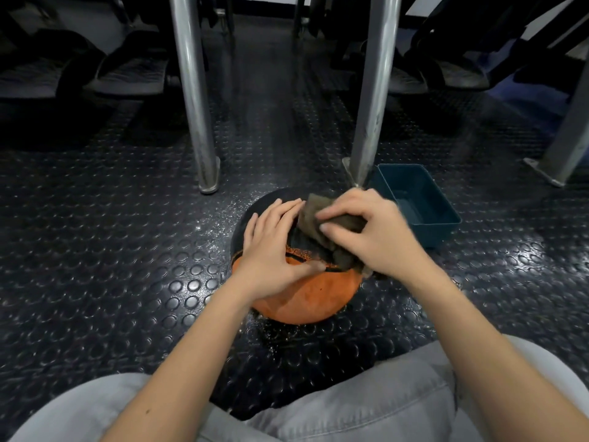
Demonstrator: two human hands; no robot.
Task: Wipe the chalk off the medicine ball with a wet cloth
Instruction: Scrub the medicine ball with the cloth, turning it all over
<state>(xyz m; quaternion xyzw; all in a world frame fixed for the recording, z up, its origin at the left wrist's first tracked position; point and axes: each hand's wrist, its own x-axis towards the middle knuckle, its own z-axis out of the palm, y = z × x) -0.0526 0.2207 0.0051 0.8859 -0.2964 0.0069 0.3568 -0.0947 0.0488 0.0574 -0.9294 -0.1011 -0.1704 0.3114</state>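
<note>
Medicine ball [312,298], orange on the near side and black on the far side, sits on the dark studded rubber floor [127,250] straight ahead of the person's knees, which are in grey trousers [382,393]. The left hand [271,247] lies flat on the ball's top left, its fingers [280,212] nearly straight and close together, pointing away from the person, the thumb spread out across the seam where orange meets black. The right hand [373,234] holds a brown cloth [314,212] bunched against the ball's upper right side; its fingers [338,213] are curled over the cloth and the thumb presses it from the near side, with folds of fabric showing past the fingertips and below the palm. The two hands are just beside each other, the cloth between them. White specks are scattered over the floor around the ball. A blue tub [439,232] stands on the floor just right of the ball, behind the right hand. Two metal legs [194,90] rise from the floor beyond the ball, one to each side.
</note>
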